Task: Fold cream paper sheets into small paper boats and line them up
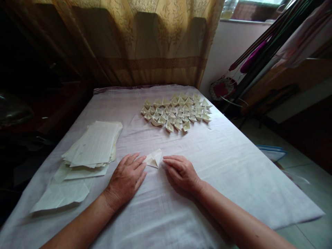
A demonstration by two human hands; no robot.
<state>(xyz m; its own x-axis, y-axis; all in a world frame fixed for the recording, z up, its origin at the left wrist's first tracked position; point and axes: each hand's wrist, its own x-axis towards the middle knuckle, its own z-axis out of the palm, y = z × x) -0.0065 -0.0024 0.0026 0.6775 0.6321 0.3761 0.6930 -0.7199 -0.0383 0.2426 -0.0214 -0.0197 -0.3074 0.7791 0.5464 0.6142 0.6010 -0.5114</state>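
Observation:
A small piece of folded white paper (153, 159), with pointed corners and crossing creases, lies on the cloth between my two hands. My left hand (126, 177) rests flat, palm down and fingers apart, its fingertips at the paper's left corner. On the other side, my right hand (181, 172) lies with fingers stretched out together and holds nothing visible. Its fingertips end just short of the paper's right edge. Farther back, several small folded paper boats (178, 119) stand in a close group.
A stack of lined paper sheets (97, 143) lies on the left, with loose sheets (64, 192) under its near end. The table has a pale cloth (220, 207). A gold curtain (155, 41) hangs behind it. Bags and hanging fabric are at the right.

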